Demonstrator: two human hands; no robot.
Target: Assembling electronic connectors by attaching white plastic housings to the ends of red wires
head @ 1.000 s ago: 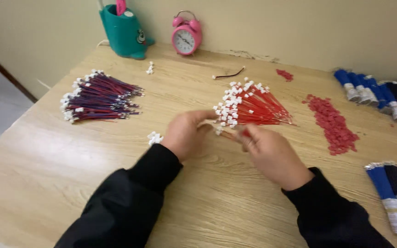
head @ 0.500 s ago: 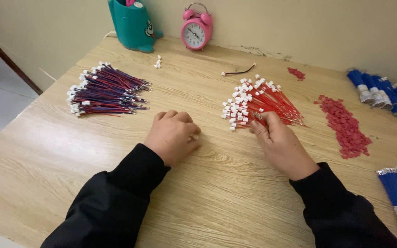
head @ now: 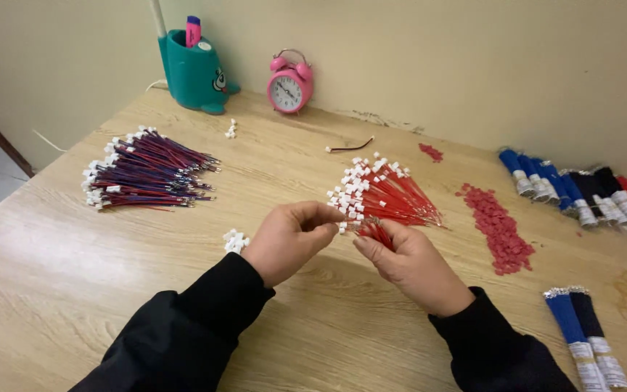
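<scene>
**Hands lifted from the table to pinch a few red leads**

Both hands, flat on the wood half a second ago, have risen and met just in front of the fanned pile of thin red wire leads with small white plastic connectors [head: 386, 194]. The left hand [head: 289, 239] pinches thumb to fingertips at the connector end of a few leads; the right hand [head: 409, 263] grips their red strands. Such leads look light, limp and springy, best held near the stiff connectors. The pale wooden tabletop [head: 74, 276] seems smooth and roomy; a bundle of red-and-blue leads [head: 146, 170] lies well apart, a pink alarm clock [head: 289, 82] by the wall.
</scene>
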